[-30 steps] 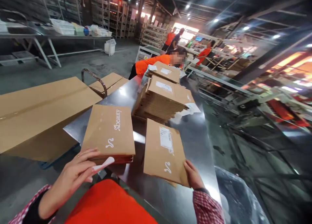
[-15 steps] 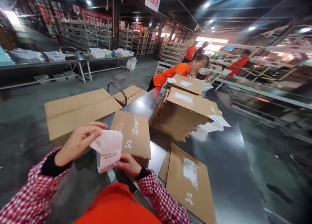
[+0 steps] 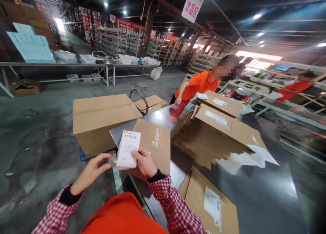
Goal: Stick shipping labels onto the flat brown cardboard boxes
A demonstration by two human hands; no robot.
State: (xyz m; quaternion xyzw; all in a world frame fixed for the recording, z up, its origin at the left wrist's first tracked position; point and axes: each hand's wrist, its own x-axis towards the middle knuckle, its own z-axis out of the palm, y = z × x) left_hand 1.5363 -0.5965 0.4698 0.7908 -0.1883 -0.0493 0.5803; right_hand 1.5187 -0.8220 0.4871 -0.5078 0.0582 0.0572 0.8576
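Observation:
My right hand [image 3: 145,162] pinches a white shipping label [image 3: 129,146] by its right edge, with a barcode along its top. My left hand [image 3: 92,172] is just left of the label's lower corner, thumb and fingers apart. A blurred pale strip shows between that hand and the label; whether the fingertips touch it I cannot tell. Behind the label lie flat brown cartons [image 3: 158,147] printed with white "beauty" lettering, at the edge of the metal table [image 3: 265,196]. Another flattened carton [image 3: 224,212] with a label stuck on it lies right of my right forearm.
A tall stack of flattened cartons [image 3: 203,139] stands on the table, loose papers [image 3: 263,154] at its side. Beyond it leans a co-worker in orange [image 3: 201,81]. To the left are a large closed box [image 3: 107,115] and, farther back, a bench [image 3: 84,67] with white trays.
The label has turned so its barcode is at the top. My left hand has let go and drawn down and left. The view has swung left, and the co-worker is more upright.

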